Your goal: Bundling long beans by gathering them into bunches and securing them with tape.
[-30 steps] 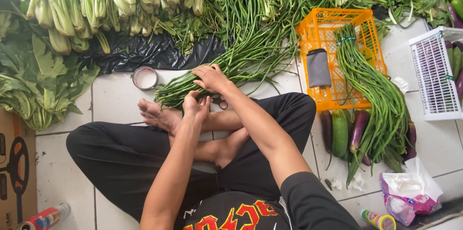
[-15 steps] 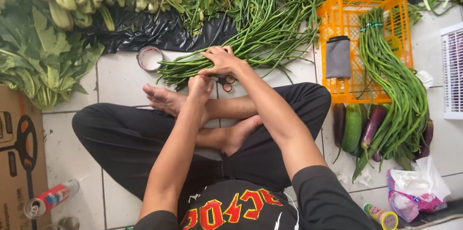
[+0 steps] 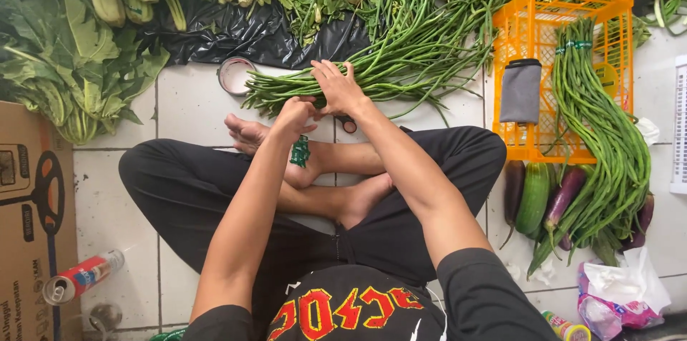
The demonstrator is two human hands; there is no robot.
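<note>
Orange crate [image 3: 517, 39] — bundled long beans [image 3: 595, 126] inside

Both arms reach forward over the crossed legs [image 3: 322, 191]. The left hand [image 3: 295, 116] is curled shut; the right hand [image 3: 338, 89] lies beside it, fingers spread and bent.

one orange crate [image 3: 565, 12], two eggplants [image 3: 565, 194], one cucumber [image 3: 534, 198]

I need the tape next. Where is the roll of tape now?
In the head view, the tape roll lies on the floor tiles left of the left hand, beside the bean bundle.
</note>
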